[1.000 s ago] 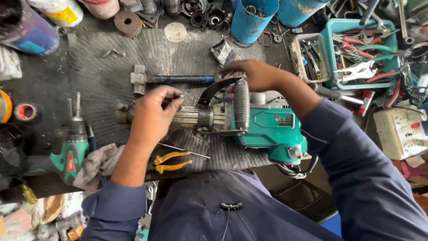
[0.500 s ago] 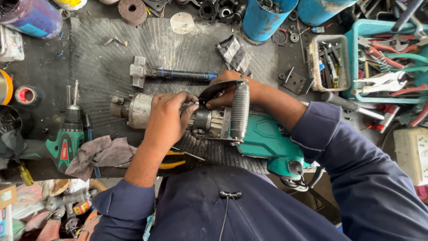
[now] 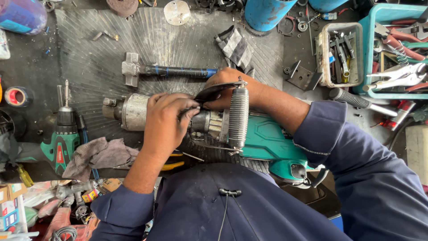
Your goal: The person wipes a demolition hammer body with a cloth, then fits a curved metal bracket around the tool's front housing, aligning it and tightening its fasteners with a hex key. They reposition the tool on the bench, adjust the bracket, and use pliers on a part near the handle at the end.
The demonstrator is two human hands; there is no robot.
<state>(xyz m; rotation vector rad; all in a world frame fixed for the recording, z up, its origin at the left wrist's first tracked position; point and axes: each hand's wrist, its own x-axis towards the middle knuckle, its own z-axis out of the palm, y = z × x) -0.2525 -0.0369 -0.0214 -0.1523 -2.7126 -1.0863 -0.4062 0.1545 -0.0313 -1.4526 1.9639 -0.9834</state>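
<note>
From the head camera, looking down, a big green power tool (image 3: 267, 140) lies on its side on a dark ribbed rubber mat (image 3: 102, 44). Its front end is a round grey metal nose (image 3: 131, 111), dull and scratched. A black ribbed side handle (image 3: 238, 118) stands across the tool's middle.

The left hand (image 3: 167, 122) lies over the tool's metal neck with its fingers curled close, pinching at the same spot as the other hand. The right hand (image 3: 229, 87) reaches in from behind, and its fingers grip a thin, dark, curved strip (image 3: 211, 92) that runs to the top of the side handle.

A moment ago the left hand was more to the left, on the grey nose. Now it has slid toward the handle, and the nose shows bare. The tool has stayed in the same place on the mat.

Behind the tool lies a long bar with blue tape (image 3: 178, 71) and a blocky grey end. To the left stands a small green drill (image 3: 62, 138), next to a crumpled grey rag (image 3: 98, 156). On the right, a teal plastic tray (image 3: 372, 53) holds shiny pliers and wrenches.
</note>
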